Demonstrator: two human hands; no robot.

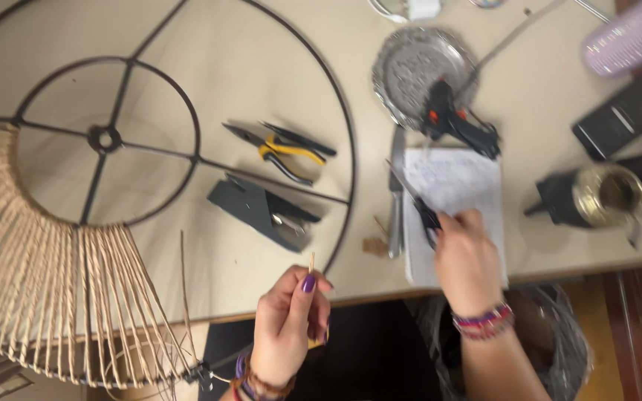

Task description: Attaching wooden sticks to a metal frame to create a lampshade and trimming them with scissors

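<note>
Cord end (312, 261), thin and tan, pinched upright between thumb and fingertips of left hand (287, 327), fingers curled closed around it, over table edge (380, 295). Beaded bracelets on both wrists. Just left of that hand, loose strands hanging from woven part of wire lampshade frame (76, 223), cord wrapped between inner ring and outer ring on near left side. Right hand (468, 261) to the right and a little farther out, closed around black handles of scissors (417, 204), blades pointing up and left, hand resting over white notepad (455, 215). Clear bag (566, 349) hanging below table under right wrist. Just left of right hand, knife (396, 197) lying lengthwise beside notepad. Between the two hands and farther out, inside frame's outer ring, dark grey holder (261, 210) with metal tools, and beyond it yellow-handled pliers (280, 148). Beyond right hand, black glue gun (455, 119) resting partly on round silver tray (417, 63). Far right of right hand, gold-topped tin (609, 194) on a dark stand, a black rectangular object behind it, and a glittery purple cylinder (633, 37) at the far corner. White charger (417, 9) at far table edge.
</note>
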